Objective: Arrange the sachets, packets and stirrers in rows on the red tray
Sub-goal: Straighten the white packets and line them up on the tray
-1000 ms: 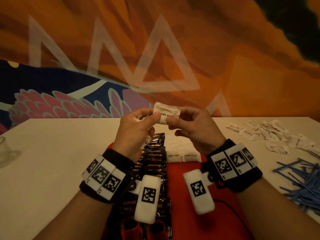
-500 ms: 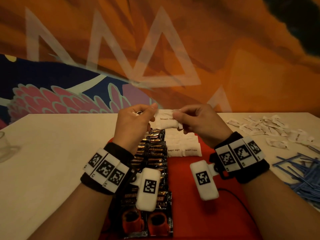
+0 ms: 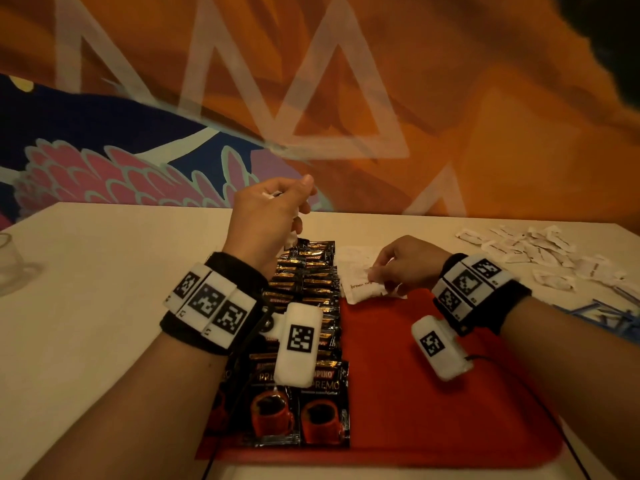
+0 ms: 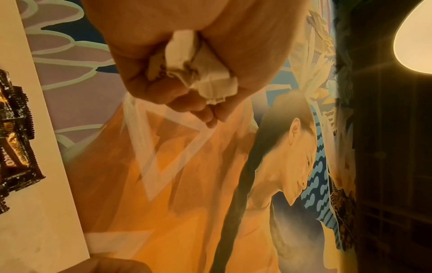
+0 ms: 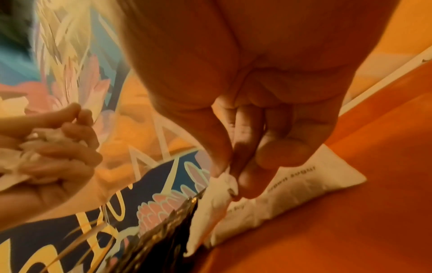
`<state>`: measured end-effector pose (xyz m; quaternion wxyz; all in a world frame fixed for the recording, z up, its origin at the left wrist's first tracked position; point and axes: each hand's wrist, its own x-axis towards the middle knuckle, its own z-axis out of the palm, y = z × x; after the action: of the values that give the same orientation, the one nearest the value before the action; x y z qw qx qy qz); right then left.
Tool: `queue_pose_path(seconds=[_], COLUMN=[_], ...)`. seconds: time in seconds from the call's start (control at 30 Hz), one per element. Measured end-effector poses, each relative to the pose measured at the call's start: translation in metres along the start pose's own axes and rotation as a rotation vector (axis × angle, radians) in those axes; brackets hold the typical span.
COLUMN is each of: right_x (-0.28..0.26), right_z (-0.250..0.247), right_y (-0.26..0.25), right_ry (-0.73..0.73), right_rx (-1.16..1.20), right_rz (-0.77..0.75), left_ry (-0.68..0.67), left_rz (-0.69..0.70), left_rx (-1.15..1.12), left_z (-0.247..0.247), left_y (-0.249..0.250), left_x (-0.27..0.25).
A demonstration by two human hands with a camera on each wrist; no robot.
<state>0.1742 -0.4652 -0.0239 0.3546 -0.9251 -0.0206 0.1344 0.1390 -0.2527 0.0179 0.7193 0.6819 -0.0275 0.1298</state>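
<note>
The red tray (image 3: 426, 403) lies in front of me. Dark coffee packets (image 3: 304, 292) run in overlapping rows down its left side. Beside them at the far end is a row of white brown-sugar sachets (image 3: 356, 261). My right hand (image 3: 375, 277) is low over the tray and pinches one white sachet (image 3: 363, 291) by its edge (image 5: 222, 186), against the row's near end. Another sachet (image 5: 304, 181) lies flat under the fingers. My left hand (image 3: 298, 206) is raised above the packets' far end and grips a crumpled bunch of white sachets (image 4: 198, 68).
Loose white sachets (image 3: 530, 251) are scattered on the table at the back right. Blue stirrers (image 3: 620, 313) lie at the right edge. A glass (image 3: 10, 265) stands at the far left. A thin black cable (image 3: 512, 379) crosses the tray's right side.
The sachet that both hands held up in the air has come down to the tray in my right hand. My left hand let go of it and stays raised with its bunch.
</note>
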Motion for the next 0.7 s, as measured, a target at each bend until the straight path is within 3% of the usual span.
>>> queue_pose_path(seconds=[0.53,0.6,0.7], right_x=[0.013,0.009,0.003], right_z=[0.019,0.016,0.011], right_y=[-0.014,-0.013,-0.017], right_ry=[0.024,0.106,0.178], right_rx=[-0.602,-0.549,-0.472], right_rz=[0.029,-0.032,-0.24], left_ry=[-0.01,-0.009,-0.009], left_rz=[-0.011,-0.013,-0.019], left_rx=[-0.006,-0.006,-0.012], left_z=[-0.004,-0.004,-0.004], left_y=[0.003,0.004,0.003], left_x=[0.0,0.0,0.001])
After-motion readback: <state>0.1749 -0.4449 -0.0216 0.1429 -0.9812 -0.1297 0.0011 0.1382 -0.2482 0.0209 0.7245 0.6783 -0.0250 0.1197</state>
